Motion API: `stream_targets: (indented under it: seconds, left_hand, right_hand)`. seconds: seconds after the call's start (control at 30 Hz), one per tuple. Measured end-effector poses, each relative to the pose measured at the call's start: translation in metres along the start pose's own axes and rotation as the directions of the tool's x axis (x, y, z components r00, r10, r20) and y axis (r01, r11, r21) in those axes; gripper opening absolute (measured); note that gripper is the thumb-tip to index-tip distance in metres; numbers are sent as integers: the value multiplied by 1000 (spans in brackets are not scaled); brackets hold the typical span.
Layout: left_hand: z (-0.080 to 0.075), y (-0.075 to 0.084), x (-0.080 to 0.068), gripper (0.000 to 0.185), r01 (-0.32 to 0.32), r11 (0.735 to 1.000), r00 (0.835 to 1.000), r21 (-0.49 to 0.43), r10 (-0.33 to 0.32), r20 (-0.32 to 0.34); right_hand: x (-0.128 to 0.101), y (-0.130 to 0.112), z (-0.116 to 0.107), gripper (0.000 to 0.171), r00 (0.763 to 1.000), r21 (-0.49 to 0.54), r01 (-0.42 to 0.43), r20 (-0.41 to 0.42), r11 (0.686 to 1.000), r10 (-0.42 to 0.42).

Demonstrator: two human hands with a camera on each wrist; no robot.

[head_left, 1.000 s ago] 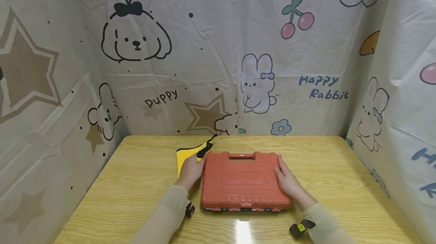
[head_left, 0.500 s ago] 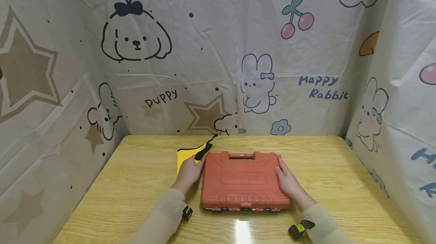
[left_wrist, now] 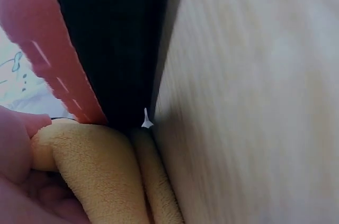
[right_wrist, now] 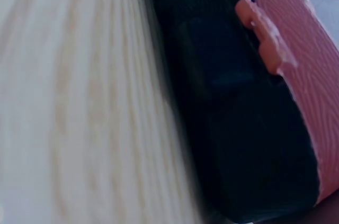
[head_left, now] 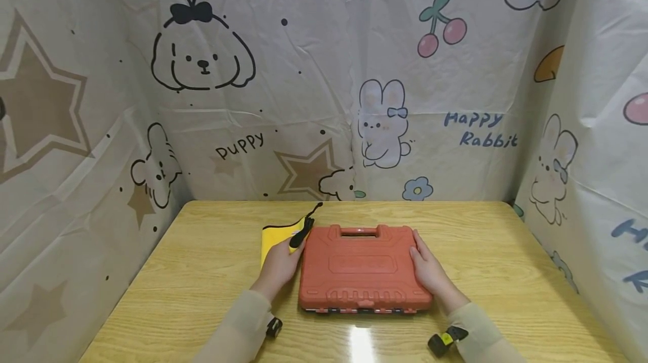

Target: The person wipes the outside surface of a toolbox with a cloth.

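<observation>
A red plastic carrying case (head_left: 364, 267) with a moulded handle lies flat on the wooden table, its handle toward the back. At its left side my left hand (head_left: 280, 264) holds a yellow cloth (head_left: 275, 236) with black edging. In the left wrist view the folded yellow cloth (left_wrist: 100, 171) meets the case's dark lower side (left_wrist: 114, 49). My right hand (head_left: 430, 273) grips the case's right edge, thumb on the lid and fingers along the side. In the right wrist view the dark lower half (right_wrist: 238, 128) and a red latch (right_wrist: 267, 41) show; the hand is mostly hidden.
The wooden table (head_left: 202, 295) extends around the case on all sides. A printed cloth curtain (head_left: 304, 70) hangs behind the table and along both sides. A small camera (head_left: 441, 343) is strapped at the right wrist.
My left hand has slid a little toward me along the case's left side, drawing the yellow cloth with it. The case and my right hand look unmoved.
</observation>
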State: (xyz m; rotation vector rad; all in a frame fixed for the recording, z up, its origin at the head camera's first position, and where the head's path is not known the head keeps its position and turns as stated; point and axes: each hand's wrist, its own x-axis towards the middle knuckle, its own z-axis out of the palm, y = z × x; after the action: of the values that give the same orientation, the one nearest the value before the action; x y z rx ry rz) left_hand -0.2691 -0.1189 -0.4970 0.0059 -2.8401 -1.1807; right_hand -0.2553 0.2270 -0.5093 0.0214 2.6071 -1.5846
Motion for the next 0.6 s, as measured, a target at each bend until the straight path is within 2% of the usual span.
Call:
stream_targets:
  seconds: [0.47, 0.6]
  left_hand:
    - [-13, -6, -33, 32, -104, 995, 993, 14, 103, 62]
    - [-17, -7, -39, 32, -110, 994, 990, 24, 107, 90]
  right_hand:
    - [1, 2, 0, 58, 1000, 12, -9, 8, 1000, 9]
    - [0, 1, 0, 58, 1000, 11, -1, 8, 1000, 0]
